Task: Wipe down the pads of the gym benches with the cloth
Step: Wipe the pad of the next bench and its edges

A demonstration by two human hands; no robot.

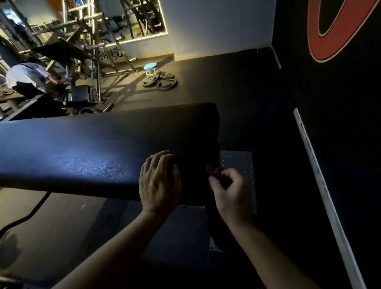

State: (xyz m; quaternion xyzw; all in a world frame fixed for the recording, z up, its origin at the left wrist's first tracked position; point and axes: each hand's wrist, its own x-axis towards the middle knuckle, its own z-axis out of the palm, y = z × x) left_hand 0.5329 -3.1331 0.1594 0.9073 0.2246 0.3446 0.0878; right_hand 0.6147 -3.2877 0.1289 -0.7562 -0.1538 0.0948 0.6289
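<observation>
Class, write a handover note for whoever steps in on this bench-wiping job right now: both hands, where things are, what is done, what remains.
The left hand lies on the bench pad near its right end, fingers relaxed.
The right hand has its fingers curled, pinching what looks like the dark cloth draped over the pad's end; it is too dim to be sure.
Done: hard to judge; the pad shows a faint smeared sheen left of the hands.
Left: wipe this pad fully, then any other bench pads.

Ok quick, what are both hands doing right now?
Left hand: open, resting on the bench pad.
Right hand: fingers curled at the pad's end; too dark to tell if it holds anything.
</observation>
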